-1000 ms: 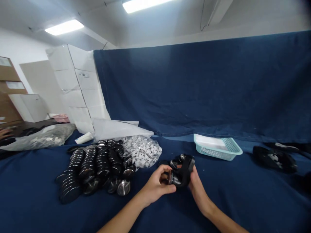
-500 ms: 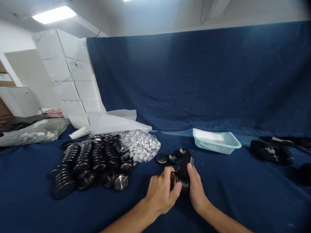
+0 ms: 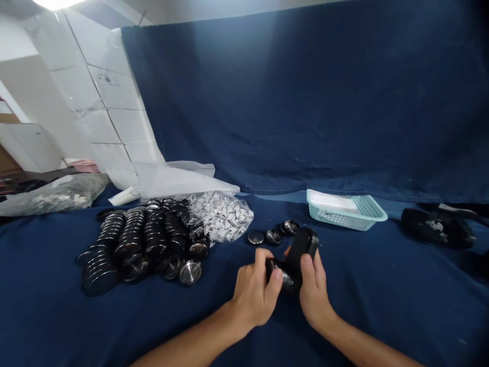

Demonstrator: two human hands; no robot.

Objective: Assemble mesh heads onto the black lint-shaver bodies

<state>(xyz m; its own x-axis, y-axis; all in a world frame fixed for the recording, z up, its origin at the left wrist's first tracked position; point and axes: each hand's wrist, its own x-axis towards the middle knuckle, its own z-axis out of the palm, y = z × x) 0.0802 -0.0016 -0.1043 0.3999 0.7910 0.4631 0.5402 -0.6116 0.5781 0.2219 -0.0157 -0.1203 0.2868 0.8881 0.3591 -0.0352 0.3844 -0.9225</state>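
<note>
My left hand (image 3: 250,293) is closed round a round black cap (image 3: 283,274) with a shiny face, thumb and fingers on its edge. My right hand (image 3: 315,290) grips a black oblong device body (image 3: 301,248) with a rounded end. The cap is against the lower left of that body; whether they are joined cannot be made out. Just beyond the hands lie loose black discs with shiny metal faces, among them one disc (image 3: 255,237) and another disc (image 3: 273,236). At the left stand rows of stacked black discs (image 3: 132,237), with a perforated metal disc (image 3: 190,272) at their front.
A clear bag of small white-grey pieces (image 3: 225,216) lies beside the stacks. A pale turquoise basket (image 3: 344,220) stands at the back right, with dark items (image 3: 435,227) further right. Blue cloth (image 3: 305,102) hangs behind; white boxes (image 3: 126,122) rise at the back left.
The view has tipped downward. The black body has turned in my right hand, showing its rounded end, and the cap in my left hand has tilted so its shiny face shows more.
</note>
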